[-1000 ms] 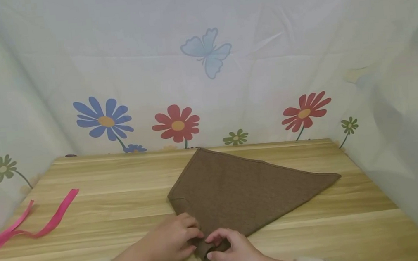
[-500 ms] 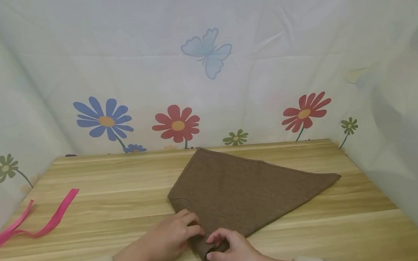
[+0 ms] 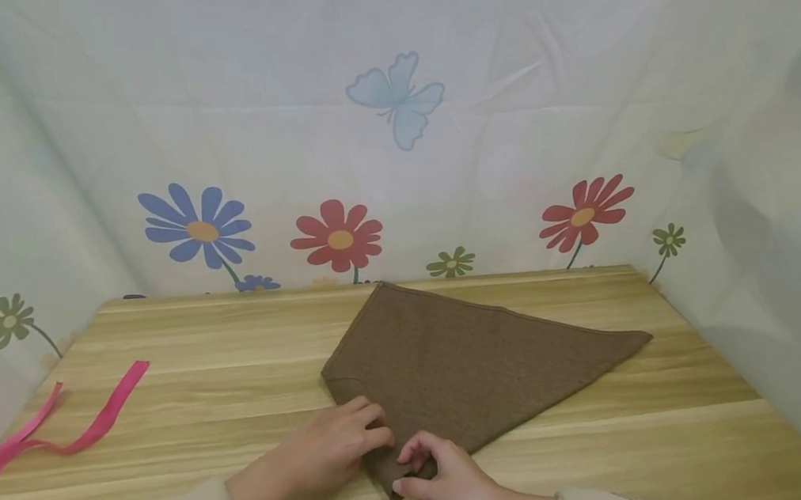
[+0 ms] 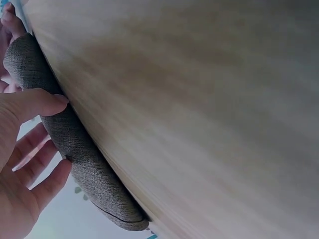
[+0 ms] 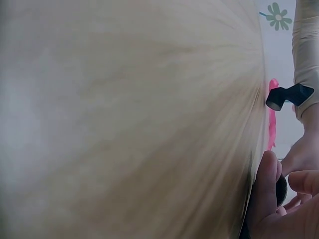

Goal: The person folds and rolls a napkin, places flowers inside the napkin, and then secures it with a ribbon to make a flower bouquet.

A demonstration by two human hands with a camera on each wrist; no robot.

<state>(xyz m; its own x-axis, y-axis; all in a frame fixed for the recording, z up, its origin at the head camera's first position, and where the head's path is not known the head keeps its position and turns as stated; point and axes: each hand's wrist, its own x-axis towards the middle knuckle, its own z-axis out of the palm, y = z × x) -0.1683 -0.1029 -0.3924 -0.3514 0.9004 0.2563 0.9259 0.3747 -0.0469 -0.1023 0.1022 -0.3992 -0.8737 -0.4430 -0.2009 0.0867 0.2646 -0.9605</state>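
A brown cloth (image 3: pixel 482 362), folded flat with a pointed right end, lies on the wooden table. Its near left end is rolled into a thick fold. My left hand (image 3: pixel 335 446) holds the left edge of this fold; in the left wrist view its thumb (image 4: pixel 52 103) lies along the bottom of the roll (image 4: pixel 94 169), with the fingers on the far side. My right hand (image 3: pixel 456 479) pinches the near tip of the roll between thumb and curled index finger. In the right wrist view, the right thumb (image 5: pixel 266 186) hides most of the dark cloth.
A pink ribbon (image 3: pixel 110 406) lies loosely curved at the left of the table (image 3: pixel 238 351). A white backdrop (image 3: pixel 255 136) printed with flowers and butterflies stands around the back and sides. On the left wrist is a dark camera mount (image 5: pixel 294 94).
My left hand has slid slightly up along the cloth's left edge, uncovering more of the roll's near end. The right hand stays nearly in place, and the rest of the cloth lies as before.
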